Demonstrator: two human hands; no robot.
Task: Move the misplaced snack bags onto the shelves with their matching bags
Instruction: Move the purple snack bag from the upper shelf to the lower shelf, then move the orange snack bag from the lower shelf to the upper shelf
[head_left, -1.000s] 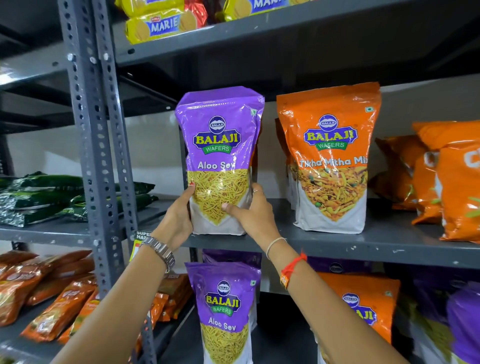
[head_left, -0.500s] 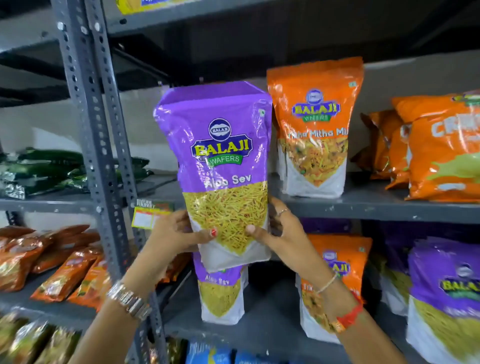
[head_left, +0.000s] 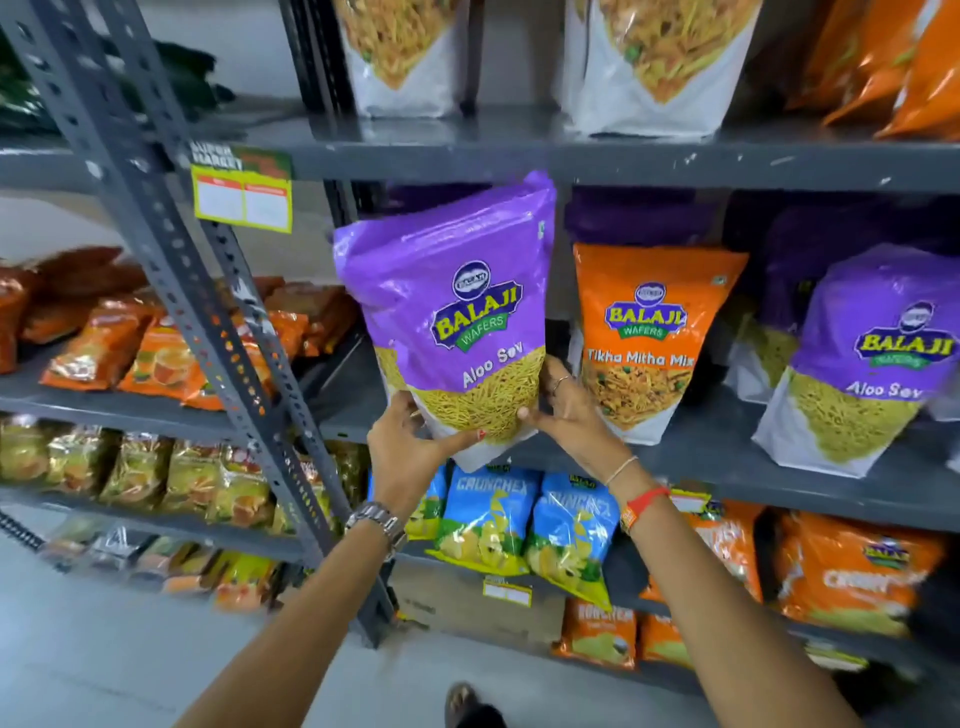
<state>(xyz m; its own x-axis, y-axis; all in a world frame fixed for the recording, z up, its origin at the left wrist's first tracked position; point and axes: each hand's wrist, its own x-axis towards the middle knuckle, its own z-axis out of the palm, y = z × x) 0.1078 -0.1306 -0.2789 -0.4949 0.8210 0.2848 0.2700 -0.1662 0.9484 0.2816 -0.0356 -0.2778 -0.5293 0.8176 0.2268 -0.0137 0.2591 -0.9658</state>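
I hold a purple Aloo Sev bag (head_left: 457, 312) in both hands, tilted a little to the right, in front of the left end of the middle shelf (head_left: 727, 467). My left hand (head_left: 410, 441) grips its lower left corner and my right hand (head_left: 566, 410) its lower right edge. Just to the right, an orange Tikha Mitha Mix bag (head_left: 649, 338) stands on that shelf, with purple bags behind it. Another purple Aloo Sev bag (head_left: 857, 364) stands further right. On the upper shelf (head_left: 519, 156) two orange mix bags show only their lower halves.
A perforated grey upright (head_left: 171, 270) runs diagonally at left, with a yellow price label (head_left: 241, 200) on the shelf edge. Orange packets lie on the left rack. Blue Crunchex bags (head_left: 493, 519) and more orange bags fill the lower shelves. A sandalled foot (head_left: 462, 701) shows on the floor.
The purple Aloo Sev bag has come off the upper shelf and moved down in both hands to the shelf below. My view has tilted downward.
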